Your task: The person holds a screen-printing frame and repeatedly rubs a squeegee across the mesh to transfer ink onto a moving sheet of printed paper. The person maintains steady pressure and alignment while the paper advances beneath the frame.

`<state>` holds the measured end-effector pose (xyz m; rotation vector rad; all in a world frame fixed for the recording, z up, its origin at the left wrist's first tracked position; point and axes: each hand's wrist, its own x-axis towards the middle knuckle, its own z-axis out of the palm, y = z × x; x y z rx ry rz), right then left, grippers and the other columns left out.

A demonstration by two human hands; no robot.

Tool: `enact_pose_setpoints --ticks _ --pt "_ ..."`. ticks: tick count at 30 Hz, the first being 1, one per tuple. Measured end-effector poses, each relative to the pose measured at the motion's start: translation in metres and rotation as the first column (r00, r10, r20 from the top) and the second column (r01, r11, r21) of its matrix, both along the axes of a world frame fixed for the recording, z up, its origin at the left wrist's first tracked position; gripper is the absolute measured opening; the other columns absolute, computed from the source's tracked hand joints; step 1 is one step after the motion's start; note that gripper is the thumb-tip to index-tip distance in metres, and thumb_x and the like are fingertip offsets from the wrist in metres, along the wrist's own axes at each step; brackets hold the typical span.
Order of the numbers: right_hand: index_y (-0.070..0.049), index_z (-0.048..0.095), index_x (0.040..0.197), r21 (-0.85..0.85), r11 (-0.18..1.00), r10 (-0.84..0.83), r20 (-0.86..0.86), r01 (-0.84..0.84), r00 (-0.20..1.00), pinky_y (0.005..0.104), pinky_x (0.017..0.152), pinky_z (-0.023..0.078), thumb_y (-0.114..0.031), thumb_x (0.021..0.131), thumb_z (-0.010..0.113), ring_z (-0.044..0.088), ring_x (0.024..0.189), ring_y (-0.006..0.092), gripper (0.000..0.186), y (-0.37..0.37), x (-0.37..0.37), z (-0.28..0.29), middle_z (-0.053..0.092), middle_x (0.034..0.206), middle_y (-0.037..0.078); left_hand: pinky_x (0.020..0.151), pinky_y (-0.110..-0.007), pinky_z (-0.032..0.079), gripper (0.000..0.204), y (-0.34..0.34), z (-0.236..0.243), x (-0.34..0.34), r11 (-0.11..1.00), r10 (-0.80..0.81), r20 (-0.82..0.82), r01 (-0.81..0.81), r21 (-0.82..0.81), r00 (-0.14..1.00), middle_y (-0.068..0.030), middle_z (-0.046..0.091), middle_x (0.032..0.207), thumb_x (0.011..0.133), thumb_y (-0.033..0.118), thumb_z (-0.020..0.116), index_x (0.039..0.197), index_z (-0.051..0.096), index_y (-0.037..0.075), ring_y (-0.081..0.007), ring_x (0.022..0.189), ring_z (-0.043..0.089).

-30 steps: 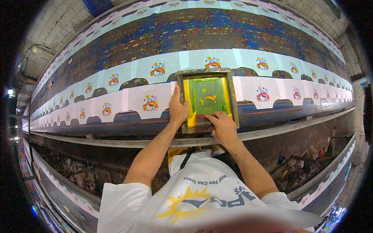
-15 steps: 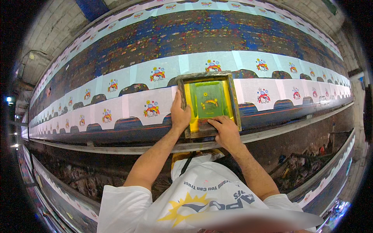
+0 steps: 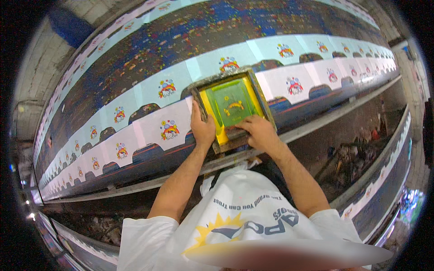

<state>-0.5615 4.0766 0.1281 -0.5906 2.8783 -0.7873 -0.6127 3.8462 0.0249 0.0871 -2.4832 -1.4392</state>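
Note:
A screen-printing frame (image 3: 255,85) with a green mesh (image 3: 226,97), yellow borders and a small yellow motif lies over the near row of pale pink printed fabric pieces (image 3: 158,117). My left hand (image 3: 202,126) grips the frame's left side, thumb along it. My right hand (image 3: 261,134) is at the lower inner edge of the frame, fingers bent over a reddish-brown bar (image 3: 231,131) like a squeegee, partly hidden by the fingers.
Beyond lies a row of light blue printed pieces (image 3: 151,88), then a dark, paint-spotted stretch of table (image 3: 203,27). A metal rail (image 3: 294,131) runs along the near edge. Below right are a cluttered dark gap (image 3: 343,158) and another table with pieces (image 3: 384,171).
The view has turned, so the table now slants up to the right. Frame and hands appear higher and tilted. My grip and the bar's place at the frame's lower end look much the same.

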Motion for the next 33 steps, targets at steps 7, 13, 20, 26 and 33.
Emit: enact_pose_setpoints --ticks 7,13,20,26,33 --pt "-0.015 0.078 0.127 0.017 1.0 0.01 0.043 -0.011 0.999 0.0475 0.104 0.056 0.003 0.074 0.071 0.068 0.118 0.0378 0.056 0.0 -0.007 0.003 0.074 0.121 0.014 0.13 -0.044 0.033 0.078 0.001 0.0 -0.006 1.0 0.012 0.018 -0.011 -0.004 1.0 -0.0309 0.046 0.166 0.091 0.004 0.067 0.163 0.039 -0.009 -0.0431 0.156 0.044" --pt "-0.016 0.079 0.126 0.092 0.995 0.019 0.108 -0.029 0.994 0.0468 0.106 0.055 0.005 0.076 0.071 0.067 0.12 0.0377 0.055 0.002 -0.016 -0.003 0.074 0.123 0.013 0.13 -0.044 0.032 0.077 0.0 0.001 -0.001 0.999 -0.002 0.013 0.003 -0.035 1.0 -0.0324 0.045 0.165 0.093 0.007 0.069 0.161 0.04 -0.012 -0.0438 0.156 0.042" --pt "-0.013 0.08 0.119 0.079 0.997 0.014 0.105 -0.022 0.994 0.0485 0.102 0.057 -0.003 0.078 0.073 0.069 0.114 0.0384 0.044 0.0 -0.022 -0.005 0.074 0.115 0.015 0.131 -0.043 0.031 0.079 0.002 -0.001 -0.003 1.0 0.014 0.023 -0.014 0.017 1.0 -0.0311 0.044 0.167 0.091 0.005 0.069 0.163 0.039 -0.01 -0.0414 0.157 0.042" --pt "-0.014 0.079 0.123 0.073 0.996 0.048 0.065 -0.053 0.997 0.0478 0.102 0.058 -0.003 0.077 0.073 0.07 0.113 0.0381 0.047 0.004 -0.02 -0.005 0.074 0.116 0.014 0.131 -0.044 0.031 0.081 0.001 0.005 -0.002 0.999 -0.008 0.01 0.008 0.038 1.0 -0.0316 0.044 0.167 0.089 0.003 0.068 0.163 0.038 -0.011 -0.0423 0.157 0.041" --pt "-0.013 0.078 0.125 0.042 0.998 0.033 0.075 -0.036 0.997 0.0462 0.104 0.055 0.004 0.077 0.071 0.067 0.12 0.0357 0.052 0.02 -0.018 0.004 0.074 0.123 0.012 0.13 -0.043 0.031 0.082 0.018 0.03 0.0 0.991 -0.002 -0.028 0.006 0.131 1.0 -0.0309 0.043 0.168 0.088 -0.002 0.063 0.165 0.035 -0.01 -0.0415 0.158 0.041"
